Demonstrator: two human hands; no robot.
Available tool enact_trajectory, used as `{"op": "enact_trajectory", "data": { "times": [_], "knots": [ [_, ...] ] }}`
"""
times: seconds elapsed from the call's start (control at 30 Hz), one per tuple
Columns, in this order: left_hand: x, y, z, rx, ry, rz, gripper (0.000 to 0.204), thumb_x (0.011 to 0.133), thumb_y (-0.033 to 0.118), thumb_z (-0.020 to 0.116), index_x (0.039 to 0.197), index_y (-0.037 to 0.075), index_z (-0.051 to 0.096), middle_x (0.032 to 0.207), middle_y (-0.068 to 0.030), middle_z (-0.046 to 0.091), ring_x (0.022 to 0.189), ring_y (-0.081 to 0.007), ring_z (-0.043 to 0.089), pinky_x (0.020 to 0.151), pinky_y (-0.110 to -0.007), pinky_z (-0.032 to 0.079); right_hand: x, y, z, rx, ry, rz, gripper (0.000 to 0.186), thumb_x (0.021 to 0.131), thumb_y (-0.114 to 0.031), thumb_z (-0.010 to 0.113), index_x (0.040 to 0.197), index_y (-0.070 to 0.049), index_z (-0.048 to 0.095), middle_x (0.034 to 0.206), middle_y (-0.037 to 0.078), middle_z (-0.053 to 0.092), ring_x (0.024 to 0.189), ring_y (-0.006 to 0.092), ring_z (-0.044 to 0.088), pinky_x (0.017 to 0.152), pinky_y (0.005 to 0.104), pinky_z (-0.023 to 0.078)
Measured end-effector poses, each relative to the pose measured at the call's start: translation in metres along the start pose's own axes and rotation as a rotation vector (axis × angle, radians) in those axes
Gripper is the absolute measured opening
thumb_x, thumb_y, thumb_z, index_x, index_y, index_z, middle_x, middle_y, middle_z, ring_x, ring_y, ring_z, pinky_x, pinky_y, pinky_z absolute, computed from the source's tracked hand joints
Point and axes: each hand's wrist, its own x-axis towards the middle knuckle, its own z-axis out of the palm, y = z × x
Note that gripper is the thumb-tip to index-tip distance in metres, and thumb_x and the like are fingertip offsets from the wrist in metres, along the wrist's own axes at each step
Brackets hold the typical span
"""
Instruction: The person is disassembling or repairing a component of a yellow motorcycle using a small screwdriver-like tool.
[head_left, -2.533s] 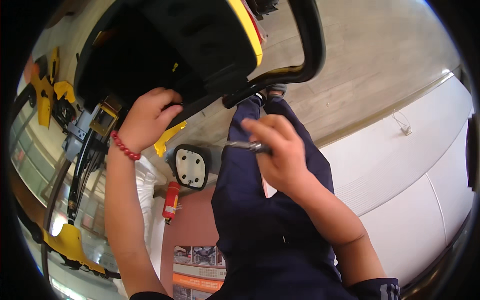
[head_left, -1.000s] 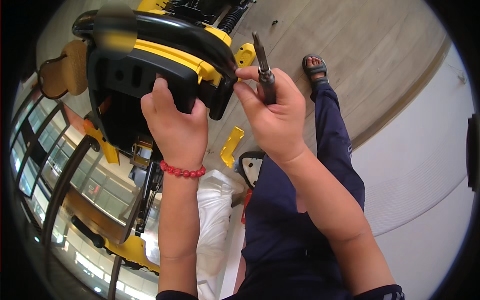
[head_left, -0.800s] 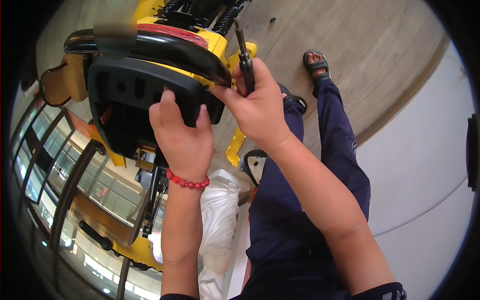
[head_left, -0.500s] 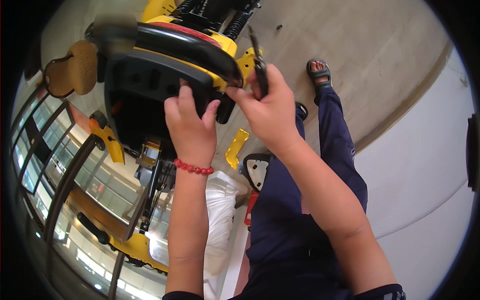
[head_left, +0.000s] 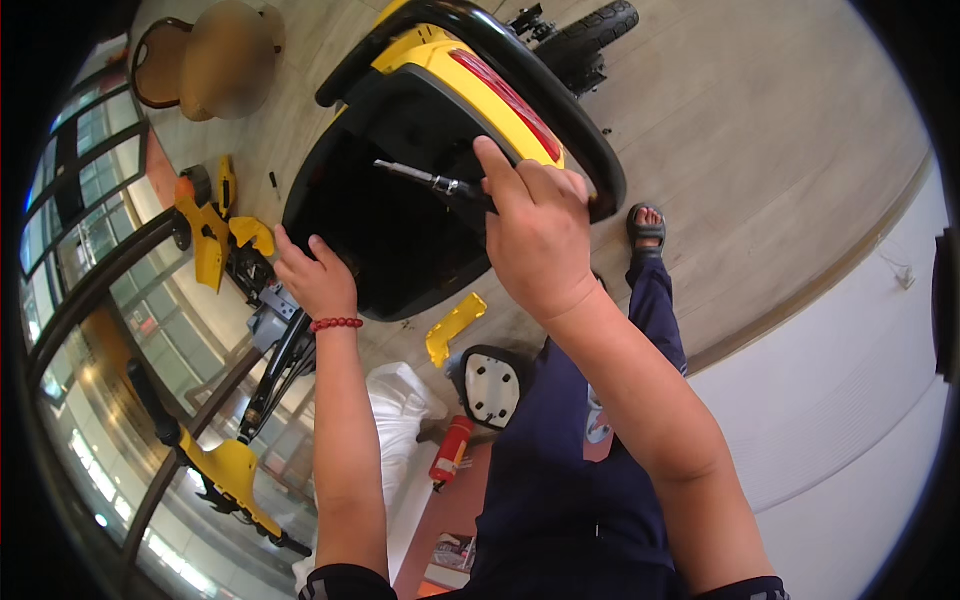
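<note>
In front of me is the yellow rear body (head_left: 500, 90) of a scooter, with a red tail light (head_left: 505, 100) and a curved black grab rail (head_left: 600, 160). A deep black storage tub (head_left: 400, 250) fills its near side. My right hand (head_left: 540, 230) grips the dark handle of a screwdriver (head_left: 405, 172), its metal shaft pointing left across the tub; the index finger stretches along the tub's right edge. My left hand (head_left: 318, 280), wearing a red bead bracelet, is open with fingers spread at the tub's lower left rim. I cannot tell whether it touches.
A loose yellow panel (head_left: 456, 328), a dark seat-like part (head_left: 490, 385) and a red fire extinguisher (head_left: 452, 450) lie nearby. The scooter's front end with its handlebar (head_left: 235, 480) is at left. A chair (head_left: 160, 62) and a wheel (head_left: 590, 40) stand farther off.
My left hand has gone from the black part to the tub's lower left rim. The screwdriver has swung from pointing up to pointing left. The rear body has shifted right and turned in view.
</note>
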Motion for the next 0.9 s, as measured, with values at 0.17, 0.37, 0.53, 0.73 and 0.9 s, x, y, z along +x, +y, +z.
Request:
{"op": "enact_trajectory", "data": {
  "times": [0.17,0.37,0.53,0.73,0.9],
  "knots": [
    [-0.010,-0.021,0.025,0.006,0.115,0.032,0.059,0.090,0.005,0.055,0.147,0.007,0.041,0.098,-0.0171,0.049,0.089,-0.0352,0.052,0.084,-0.044,0.044,0.006,0.012,0.016,-0.255,0.061,-0.136,0.059,0.068,0.000,0.060,0.126,-0.011,0.066,0.079,0.006,0.047,0.075,0.0264,0.052,0.066,0.0396,0.040],
    [-0.012,-0.028,0.035,-0.095,0.189,0.056,0.068,0.080,-0.003,0.056,0.145,0.014,0.047,0.091,-0.0137,0.048,0.080,-0.0320,0.053,0.074,-0.043,0.046,0.001,0.022,0.021,-0.375,0.083,-0.190,0.056,0.067,0.006,0.060,0.121,-0.007,0.070,0.077,0.005,0.050,0.071,0.0239,0.052,0.066,0.0352,0.043],
    [-0.010,-0.030,0.028,-0.189,0.139,0.039,0.068,0.080,-0.003,0.056,0.145,0.014,0.048,0.089,-0.0129,0.048,0.078,-0.0307,0.052,0.074,-0.042,0.045,0.005,0.017,0.021,-0.413,0.073,-0.216,0.060,0.067,0.000,0.059,0.126,-0.007,0.066,0.077,0.005,0.050,0.071,0.0250,0.051,0.064,0.0372,0.042],
    [-0.003,-0.027,0.001,-0.460,-0.061,-0.106,0.058,0.084,-0.003,0.050,0.140,0.012,0.054,0.086,-0.0128,0.050,0.075,-0.0304,0.052,0.074,-0.042,0.046,0.004,0.014,0.019,-0.378,0.053,-0.208,0.058,0.071,0.006,0.056,0.129,-0.003,0.062,0.078,0.007,0.054,0.074,0.0253,0.052,0.071,0.0356,0.043],
    [-0.015,-0.007,-0.039,-1.444,-0.062,-0.794,0.029,0.090,-0.003,0.038,0.112,-0.003,0.055,0.090,-0.0020,0.053,0.073,-0.0091,0.048,0.068,-0.023,0.042,0.005,0.012,0.012,-0.286,-0.025,-0.128,0.056,0.074,0.013,0.055,0.128,-0.001,0.062,0.083,0.011,0.055,0.075,0.0276,0.053,0.075,0.0360,0.045]
  ]
}}
